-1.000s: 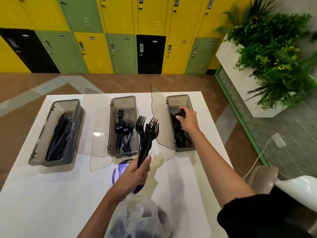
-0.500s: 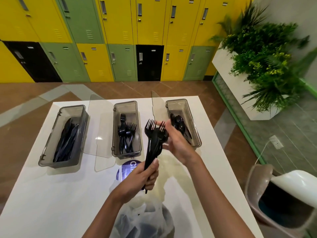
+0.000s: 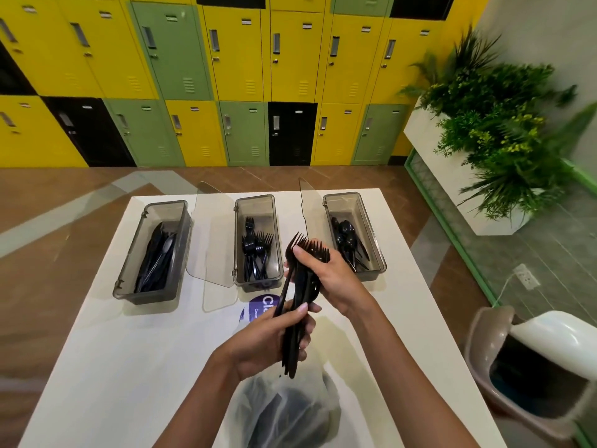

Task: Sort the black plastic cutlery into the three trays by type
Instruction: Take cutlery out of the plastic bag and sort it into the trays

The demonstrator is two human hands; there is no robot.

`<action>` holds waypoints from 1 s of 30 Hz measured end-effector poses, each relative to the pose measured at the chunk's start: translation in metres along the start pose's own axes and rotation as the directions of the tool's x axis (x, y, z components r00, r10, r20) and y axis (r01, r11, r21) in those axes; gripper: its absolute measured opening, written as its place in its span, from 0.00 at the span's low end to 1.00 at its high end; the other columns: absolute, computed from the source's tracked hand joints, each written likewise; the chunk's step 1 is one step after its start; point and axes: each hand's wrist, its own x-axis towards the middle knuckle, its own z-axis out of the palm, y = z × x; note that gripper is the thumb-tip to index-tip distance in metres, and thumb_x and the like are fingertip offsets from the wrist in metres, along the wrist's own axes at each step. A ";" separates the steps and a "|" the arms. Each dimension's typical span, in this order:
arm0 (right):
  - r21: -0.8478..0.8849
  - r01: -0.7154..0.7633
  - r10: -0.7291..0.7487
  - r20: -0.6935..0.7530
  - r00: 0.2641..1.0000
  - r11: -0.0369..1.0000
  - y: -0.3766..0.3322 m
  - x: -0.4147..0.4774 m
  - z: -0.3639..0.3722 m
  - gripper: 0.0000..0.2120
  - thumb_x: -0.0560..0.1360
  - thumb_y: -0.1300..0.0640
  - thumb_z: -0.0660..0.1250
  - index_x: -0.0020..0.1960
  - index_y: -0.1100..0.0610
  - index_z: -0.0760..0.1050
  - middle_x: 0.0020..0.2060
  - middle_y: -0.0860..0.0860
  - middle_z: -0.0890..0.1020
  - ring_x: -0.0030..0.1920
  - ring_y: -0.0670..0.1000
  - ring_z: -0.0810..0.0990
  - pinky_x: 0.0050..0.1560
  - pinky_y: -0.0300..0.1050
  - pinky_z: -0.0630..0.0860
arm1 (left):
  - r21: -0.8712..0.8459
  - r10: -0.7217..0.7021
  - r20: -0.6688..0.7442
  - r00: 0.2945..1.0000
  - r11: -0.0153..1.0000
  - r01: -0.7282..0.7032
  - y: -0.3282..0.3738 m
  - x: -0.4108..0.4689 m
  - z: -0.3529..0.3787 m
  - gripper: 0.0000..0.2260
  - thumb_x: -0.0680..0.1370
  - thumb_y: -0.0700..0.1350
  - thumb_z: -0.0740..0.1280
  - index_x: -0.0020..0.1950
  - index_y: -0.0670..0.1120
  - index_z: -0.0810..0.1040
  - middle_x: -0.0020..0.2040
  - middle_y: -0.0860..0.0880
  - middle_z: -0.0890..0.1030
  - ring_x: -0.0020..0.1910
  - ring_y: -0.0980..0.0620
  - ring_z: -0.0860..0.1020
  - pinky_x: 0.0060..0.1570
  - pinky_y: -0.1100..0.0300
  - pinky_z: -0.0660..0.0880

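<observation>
Our left hand [image 3: 274,337] grips the bundle of forks [image 3: 302,286] by the handles above the counter [image 3: 129,350], fingers [image 3: 303,308] curled tight to keep it upright; our right hand [image 3: 326,276] closes round the heads, likely to draw some off for the middle tray [image 3: 255,198], where forks lie.

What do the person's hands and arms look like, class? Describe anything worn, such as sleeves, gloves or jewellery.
The left hand and right hand wear no gloves, and no ring, watch or bracelet shows. The left forearm and right forearm are uncovered down to the frame's lower edge, with no sleeve in view.
</observation>
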 end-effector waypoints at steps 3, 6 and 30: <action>-0.016 0.004 -0.004 0.053 0.999 1.000 -0.003 -0.003 0.004 0.13 0.77 0.56 0.67 0.55 0.66 0.75 0.41 0.56 0.82 0.41 0.53 0.81 0.47 0.45 0.79 | -0.173 -0.047 0.137 0.989 0.982 0.071 0.001 -0.007 -0.003 0.24 0.72 0.57 0.70 0.60 0.42 0.76 0.43 0.46 0.76 0.39 0.50 0.75 0.44 0.52 0.76; -0.053 -0.014 0.020 0.114 0.993 0.999 -0.008 -0.006 0.008 0.13 0.77 0.57 0.67 0.55 0.66 0.75 0.41 0.56 0.82 0.39 0.51 0.81 0.46 0.45 0.79 | -0.305 -0.052 0.268 0.962 0.943 0.136 0.004 -0.012 -0.010 0.29 0.72 0.58 0.69 0.63 0.38 0.73 0.47 0.41 0.75 0.47 0.43 0.77 0.56 0.40 0.72; -0.146 0.060 -0.094 -0.242 0.966 0.987 0.002 -0.019 0.020 0.10 0.75 0.62 0.69 0.55 0.62 0.80 0.45 0.57 0.85 0.43 0.50 0.84 0.40 0.39 0.81 | 0.249 0.290 -0.269 0.918 0.942 -0.224 -0.004 -0.022 0.008 0.14 0.80 0.51 0.58 0.52 0.43 0.77 0.42 0.45 0.79 0.34 0.52 0.74 0.38 0.59 0.74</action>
